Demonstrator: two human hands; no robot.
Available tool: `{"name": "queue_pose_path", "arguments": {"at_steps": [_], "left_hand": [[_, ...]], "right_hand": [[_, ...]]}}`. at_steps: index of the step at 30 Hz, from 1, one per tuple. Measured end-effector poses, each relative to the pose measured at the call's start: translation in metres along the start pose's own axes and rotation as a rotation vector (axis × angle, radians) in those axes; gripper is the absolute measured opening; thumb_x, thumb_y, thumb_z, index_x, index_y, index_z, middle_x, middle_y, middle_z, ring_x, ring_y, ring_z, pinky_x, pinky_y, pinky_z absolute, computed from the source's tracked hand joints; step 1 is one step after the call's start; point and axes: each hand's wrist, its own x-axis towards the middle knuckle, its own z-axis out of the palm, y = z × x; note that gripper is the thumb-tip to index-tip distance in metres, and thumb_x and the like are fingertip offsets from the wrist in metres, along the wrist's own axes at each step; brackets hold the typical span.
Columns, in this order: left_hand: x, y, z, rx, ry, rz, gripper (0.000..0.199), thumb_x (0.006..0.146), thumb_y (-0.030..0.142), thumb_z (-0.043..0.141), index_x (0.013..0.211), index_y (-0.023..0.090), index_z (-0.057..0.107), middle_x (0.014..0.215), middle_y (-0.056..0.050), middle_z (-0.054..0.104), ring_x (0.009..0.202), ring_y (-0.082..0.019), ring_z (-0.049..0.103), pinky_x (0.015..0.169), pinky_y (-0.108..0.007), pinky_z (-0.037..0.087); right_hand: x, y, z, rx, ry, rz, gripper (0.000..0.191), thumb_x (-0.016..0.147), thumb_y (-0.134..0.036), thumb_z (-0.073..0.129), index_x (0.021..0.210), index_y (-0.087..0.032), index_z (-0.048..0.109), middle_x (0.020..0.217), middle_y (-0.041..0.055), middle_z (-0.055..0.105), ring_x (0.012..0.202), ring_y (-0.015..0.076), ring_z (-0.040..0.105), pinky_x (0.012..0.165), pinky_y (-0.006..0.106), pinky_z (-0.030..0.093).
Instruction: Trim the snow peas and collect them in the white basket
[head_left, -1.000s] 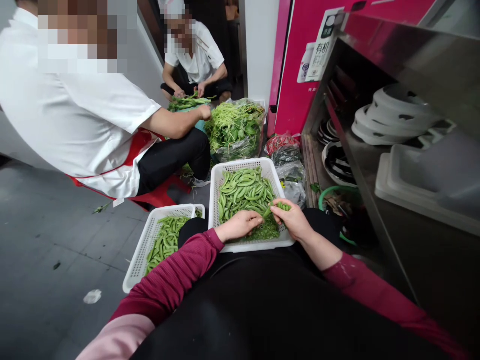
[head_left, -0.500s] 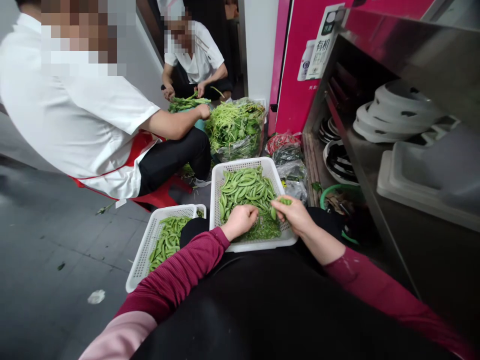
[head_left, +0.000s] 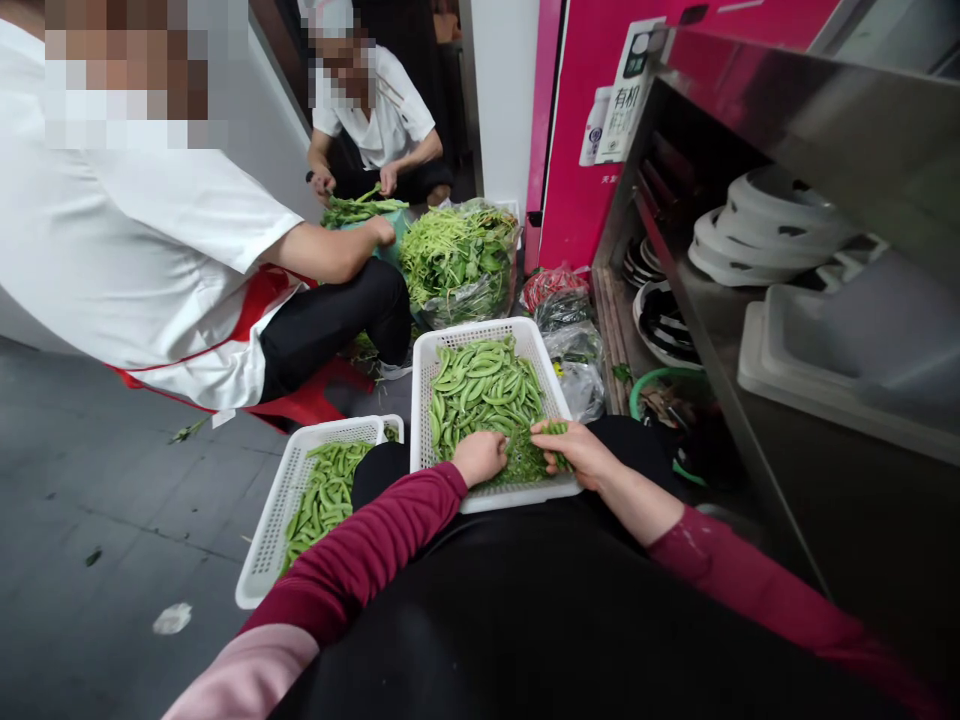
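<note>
A white perforated basket (head_left: 418, 400) rests on my lap, with green pea pods (head_left: 487, 385) heaped in its far part and small green trimmings (head_left: 525, 460) near its front edge. My left hand (head_left: 480, 458) is closed over the front of the heap; what its fingers hold, if anything, is hidden. Over the right front part of the basket, my right hand (head_left: 574, 450) is wrapped round several green pods. A second white basket (head_left: 259, 545) with pods stands lower at the left, partly hidden by my knee and left sleeve.
A person in white (head_left: 150, 220) sits at the left on a red stool (head_left: 311, 395). Another person (head_left: 379, 110) crouches behind, handling greens. A large bag of leafy greens (head_left: 461, 255) and plastic bags (head_left: 574, 345) lie beyond the basket. A metal shelf (head_left: 712, 340) stands at the right.
The view has shifted slightly, moving the surroundings left. My right hand has come down and nearer to my left hand, and the pod that hung below its fingers no longer shows there.
</note>
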Motion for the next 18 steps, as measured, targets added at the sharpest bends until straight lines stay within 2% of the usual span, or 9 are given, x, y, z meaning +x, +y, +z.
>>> {"name": "queue_pose_path", "arguments": {"at_steps": [3,6,9,11,14,18], "left_hand": [[-0.019,-0.003,-0.012,-0.187,0.103,0.140,0.012,0.073,0.024,0.048,0.073,0.017,0.058,0.068,-0.001,0.056,0.067,-0.012,0.052,0.063,-0.020,0.038],[-0.034,0.000,-0.019,-0.284,0.186,0.254,0.011,0.072,0.026,0.051,0.070,0.017,0.057,0.069,-0.001,0.053,0.068,-0.011,0.050,0.065,-0.020,0.038],[-0.043,0.005,-0.025,-0.306,0.223,0.244,0.015,0.075,0.028,0.049,0.076,0.016,0.058,0.073,-0.002,0.054,0.068,-0.011,0.050,0.066,-0.021,0.038],[-0.046,0.008,-0.031,-0.330,0.234,0.210,0.020,0.078,0.030,0.043,0.080,0.016,0.057,0.072,-0.002,0.054,0.065,-0.012,0.050,0.063,-0.021,0.037],[-0.046,0.010,-0.040,-0.361,0.195,0.204,0.026,0.082,0.030,0.036,0.076,0.016,0.056,0.063,-0.001,0.053,0.058,-0.011,0.047,0.058,-0.021,0.035],[-0.047,0.012,-0.046,-0.426,0.131,0.200,0.025,0.079,0.025,0.037,0.066,0.014,0.055,0.056,0.001,0.049,0.053,-0.009,0.042,0.053,-0.020,0.032]], "right_hand": [[0.002,0.007,0.010,-0.239,0.061,-0.042,0.031,0.060,-0.031,0.065,0.085,-0.016,0.057,0.035,-0.0097,0.041,0.030,0.0073,0.036,0.033,0.020,0.036],[0.003,0.006,0.017,-0.479,0.023,-0.178,0.020,0.064,-0.034,0.060,0.076,-0.018,0.058,0.041,-0.0061,0.047,0.036,0.0099,0.044,0.039,0.023,0.038],[0.000,0.002,0.019,-0.760,0.051,-0.494,0.009,0.067,-0.027,0.058,0.071,-0.019,0.060,0.064,0.0006,0.060,0.061,0.0148,0.056,0.058,0.026,0.043],[-0.003,0.000,0.018,-0.923,0.037,-0.656,0.006,0.071,-0.023,0.056,0.072,-0.019,0.061,0.075,0.0028,0.062,0.074,0.0163,0.057,0.067,0.027,0.042],[-0.009,-0.001,0.016,-1.093,-0.039,-0.741,0.008,0.075,-0.022,0.053,0.078,-0.020,0.061,0.078,0.0034,0.061,0.077,0.0160,0.056,0.068,0.026,0.041],[-0.017,0.000,0.015,-1.173,-0.057,-0.782,0.010,0.077,-0.022,0.052,0.083,-0.021,0.060,0.080,0.0034,0.060,0.077,0.0156,0.057,0.068,0.024,0.041]]}}
